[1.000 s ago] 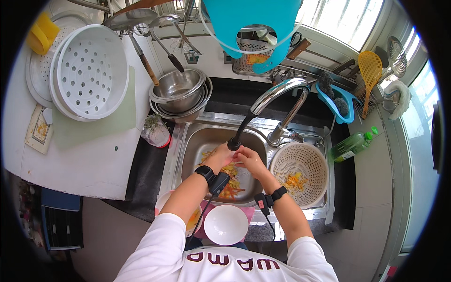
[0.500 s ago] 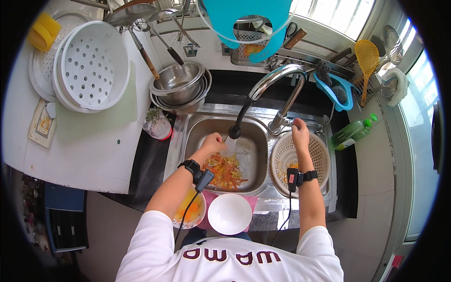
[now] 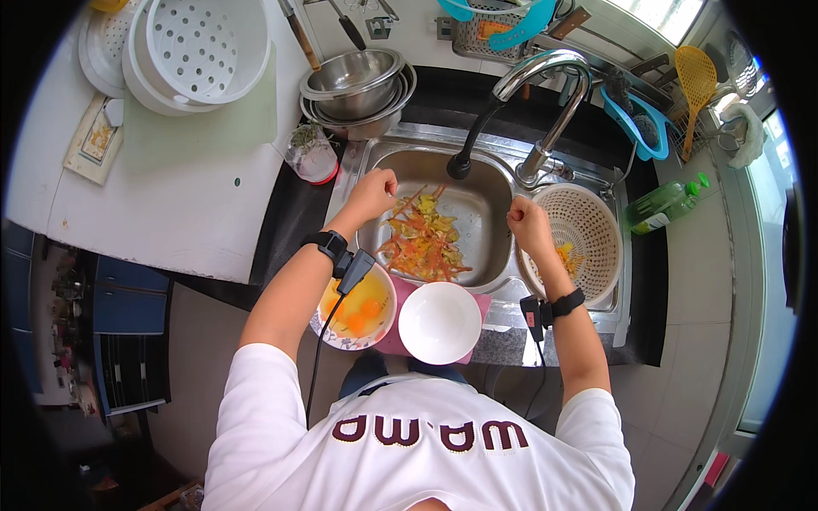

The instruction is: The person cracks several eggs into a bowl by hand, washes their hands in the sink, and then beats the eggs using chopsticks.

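Observation:
My left hand [image 3: 373, 194] hovers at the back left rim of the steel sink [image 3: 487, 198], fingers curled, with nothing visible in it. My right hand [image 3: 528, 226] is closed in a loose fist between the basin and the left rim of a cream colander [image 3: 596, 213]. Orange and yellow vegetable peels [image 3: 423, 243] lie heaped in the basin between my hands. A few yellow pieces sit in the colander. The curved tap [image 3: 545, 72] arches over the sink, and its black spray head [image 3: 462, 163] hangs above the peels.
On the front ledge stand a patterned bowl of raw eggs [image 3: 358, 311] and an empty white bowl [image 3: 439, 322] on a pink cloth. Stacked steel bowls [image 3: 358, 81], a small jar [image 3: 311, 153], white strainer baskets [image 3: 200, 47] and a green bottle [image 3: 660, 204] surround the sink.
Both hands were together over the peels, then my right hand reached up to the tap. It has come back to the colander's rim, and my left hand has shifted to the sink's left edge.

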`<control>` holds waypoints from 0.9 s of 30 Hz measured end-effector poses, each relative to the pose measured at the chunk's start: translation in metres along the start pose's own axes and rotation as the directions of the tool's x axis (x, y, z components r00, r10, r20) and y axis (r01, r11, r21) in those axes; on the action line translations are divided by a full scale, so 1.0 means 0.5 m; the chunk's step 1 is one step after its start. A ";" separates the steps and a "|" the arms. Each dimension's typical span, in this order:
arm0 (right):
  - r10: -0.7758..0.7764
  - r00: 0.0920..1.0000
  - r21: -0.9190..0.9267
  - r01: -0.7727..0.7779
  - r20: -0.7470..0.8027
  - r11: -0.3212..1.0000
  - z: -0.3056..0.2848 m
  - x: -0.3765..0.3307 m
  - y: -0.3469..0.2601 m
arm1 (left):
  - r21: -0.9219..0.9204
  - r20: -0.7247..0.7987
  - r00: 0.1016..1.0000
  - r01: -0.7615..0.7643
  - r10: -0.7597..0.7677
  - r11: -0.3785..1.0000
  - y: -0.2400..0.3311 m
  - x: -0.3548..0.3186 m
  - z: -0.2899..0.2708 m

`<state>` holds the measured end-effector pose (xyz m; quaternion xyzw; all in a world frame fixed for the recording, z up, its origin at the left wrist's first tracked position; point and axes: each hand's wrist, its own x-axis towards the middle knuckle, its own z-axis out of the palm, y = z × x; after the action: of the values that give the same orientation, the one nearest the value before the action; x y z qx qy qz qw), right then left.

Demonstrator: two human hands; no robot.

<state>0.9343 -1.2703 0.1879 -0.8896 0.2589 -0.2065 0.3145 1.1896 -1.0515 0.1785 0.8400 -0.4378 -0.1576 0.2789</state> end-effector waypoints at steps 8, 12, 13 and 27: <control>-0.053 0.995 0.122 0.043 0.080 0.992 0.028 -0.006 -0.059 | -0.051 -0.043 0.992 -0.120 0.118 0.991 0.075 -0.029 -0.023; -0.326 0.909 0.110 0.308 0.259 0.945 0.084 -0.033 -0.015 | 0.207 -0.073 0.964 -0.237 0.257 0.949 -0.011 -0.055 0.094; -0.368 0.886 0.120 0.348 0.281 0.930 0.091 -0.044 -0.006 | 0.243 -0.080 0.959 -0.246 0.272 0.938 -0.014 -0.064 0.110; -0.192 0.889 -0.010 0.216 0.416 0.976 0.073 -0.054 -0.005 | 0.144 0.223 0.967 -0.157 0.122 0.977 0.061 -0.083 0.047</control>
<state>0.9333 -1.2362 0.1577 -0.9438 0.0975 -0.0383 0.3135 1.1344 -1.0391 0.1792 0.8051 -0.5346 -0.1906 0.1722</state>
